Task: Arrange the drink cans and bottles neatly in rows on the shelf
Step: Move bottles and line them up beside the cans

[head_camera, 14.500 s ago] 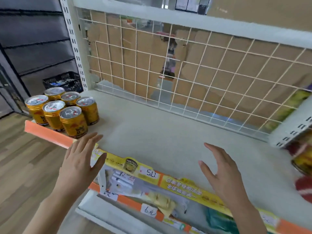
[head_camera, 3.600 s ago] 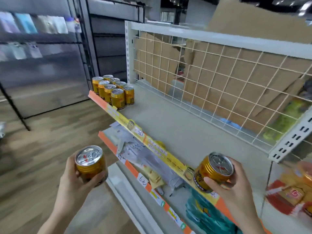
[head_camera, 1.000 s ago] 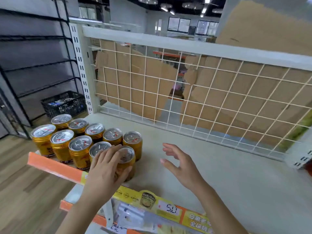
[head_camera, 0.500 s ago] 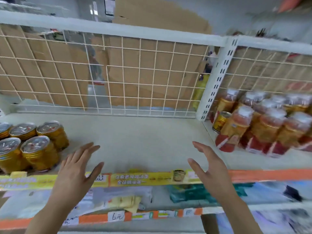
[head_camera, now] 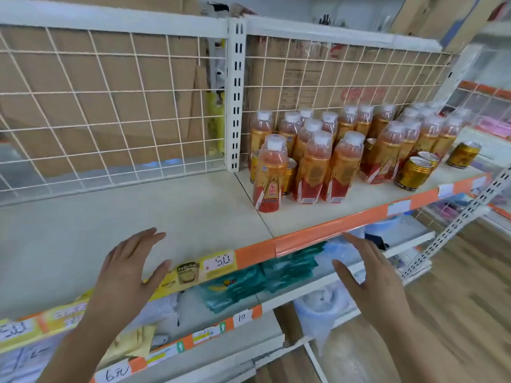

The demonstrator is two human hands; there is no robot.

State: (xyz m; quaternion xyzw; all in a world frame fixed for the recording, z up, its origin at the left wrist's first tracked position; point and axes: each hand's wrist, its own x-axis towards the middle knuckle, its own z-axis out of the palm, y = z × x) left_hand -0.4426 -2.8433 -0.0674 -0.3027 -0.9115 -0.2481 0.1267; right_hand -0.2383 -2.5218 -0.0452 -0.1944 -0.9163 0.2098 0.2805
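**Progress: right-bay stock is grouped, not rowed; both hands are empty**

- The shelf [head_camera: 138,211] is seen across the whole frame. It is backed by wire mesh [head_camera: 110,106] and split at top centre by a white upright post [head_camera: 235,92]. Left of the post only bare board is shown, so no finished row can be confirmed from this view.
- The bottles [head_camera: 345,150] are bunched right of the post, centre right of the frame, several deep. The rear ones are loosely lined along the mesh and the nearer ones are staggered. The front bottle [head_camera: 269,175] is stood forward of the group, near the seam between the bays.
- The left hand [head_camera: 124,277] is held at lower left over the shelf's front edge. It is palm down with the fingers straight and slightly spread, and nothing is held. Contact with the edge cannot be told.
- The right hand [head_camera: 370,280] is held at lower right, in front of and below the orange price strip [head_camera: 331,230]. The fingers are straight, the thumb is out, and nothing is held.
- Cans are mixed in with the bottles:
  - The tucked can [head_camera: 289,175] is wedged just behind the front bottle.
  - The front-right cans [head_camera: 413,174] are stood at the cluster's right front.
  - The far-right can [head_camera: 464,154] is set apart near the frame's right edge.
- Judged done: nothing that can be verified here beyond rough grouping.
- Judged left: the cans are to be pulled out from among the bottles, and each kind is to be lined up in straight rows. Room for this is offered by the bare board on the left. The bulk of the visible work is judged outstanding.
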